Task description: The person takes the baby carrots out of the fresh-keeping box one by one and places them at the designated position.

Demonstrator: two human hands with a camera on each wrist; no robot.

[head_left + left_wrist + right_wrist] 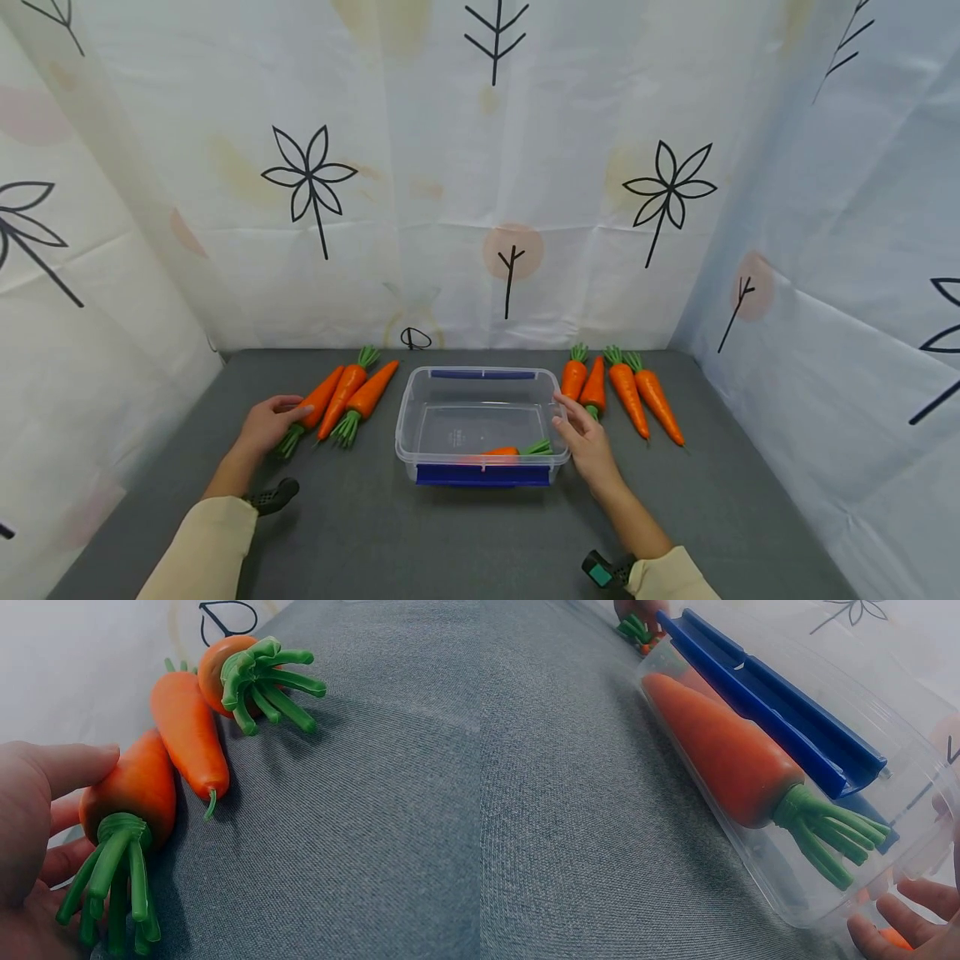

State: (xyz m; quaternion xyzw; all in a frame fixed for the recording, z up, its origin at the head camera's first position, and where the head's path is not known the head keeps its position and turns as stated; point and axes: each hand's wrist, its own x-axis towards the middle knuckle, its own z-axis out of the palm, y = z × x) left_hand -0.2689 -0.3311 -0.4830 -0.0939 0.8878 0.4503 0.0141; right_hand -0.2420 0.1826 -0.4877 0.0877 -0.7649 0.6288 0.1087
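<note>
In the head view my left hand (pixel 273 425) pinches the leftmost orange carrot (pixel 321 398), which lies on the grey table. The left wrist view shows the thumb on top of this carrot (pixel 139 784) near its green stalks, fingers around the far side. Beside it lie two more carrots (pixel 187 727), (pixel 372 392). My right hand (pixel 588 446) touches the right side of a clear plastic box (pixel 401 433) with relaxed, spread fingers (pixel 907 919). Inside the box, along its front wall, lies one carrot (pixel 720 754), seen through the plastic. A blue latch (pixel 483 475) hangs at the front.
Right of the box lie several carrots (pixel 628 392), some tops pointing away and one toward me. Patterned white cloth (pixel 450 275) walls the grey table (pixel 420 542) at the back and sides. A dark strap device (pixel 607 571) sits at my right wrist.
</note>
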